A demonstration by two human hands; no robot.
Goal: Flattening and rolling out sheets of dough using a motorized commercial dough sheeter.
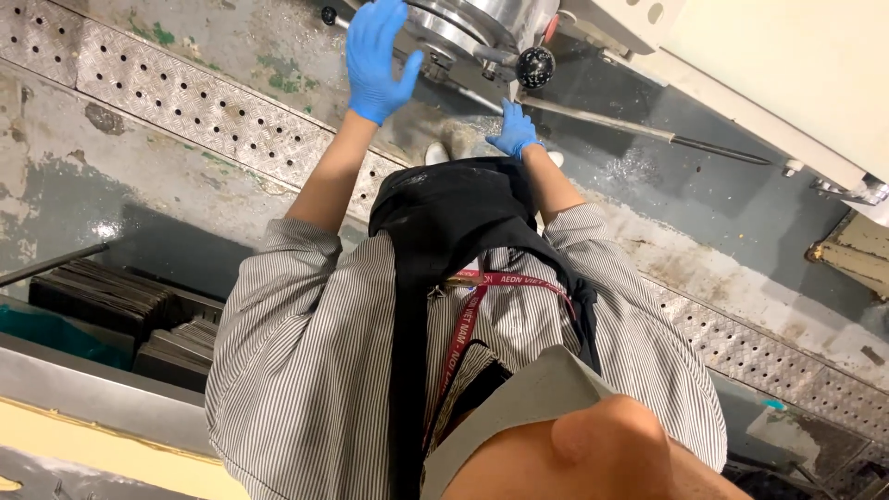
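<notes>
**Both gloved hands working at the machine front: footing and clearance noted**

The concrete floor [722,204] is lying below both hands, painted grey, worn and glistening with wet patches. In my judgement, a firm stance is mattering most here, feet planted before any reach.

A cream cabinet [769,56], flat and smooth, is sitting beyond the right hand. A perforated tread-plate drain cover [185,102], embossed metal with rust staining, is running under the left forearm and on behind the right elbow.

The striped shirt [306,352] and black apron [444,222], both soft cloth, the apron dusted white, are hanging on the near side of the hands. A red lanyard [463,324] is dangling loose; I judge it is better kept tucked away from the machine.

The polished steel drum [463,23], round and bright, is sitting just beside the left hand, on its right. A long thin metal rod [630,125] is slanting away past the right hand.

The black ball knob [535,65], glossy and round, is sitting near and just above the right hand.

The left hand [380,60], in a blue glove, is being held flat with fingers spread, gripping nothing. The right hand [514,130], also blue-gloved, is pointing downward with fingers loosely bent; whether it is gripping anything I cannot tell. Thin gloves are likely slippery on polished metal, so a full-palm hold on the knob seems advisable.
</notes>
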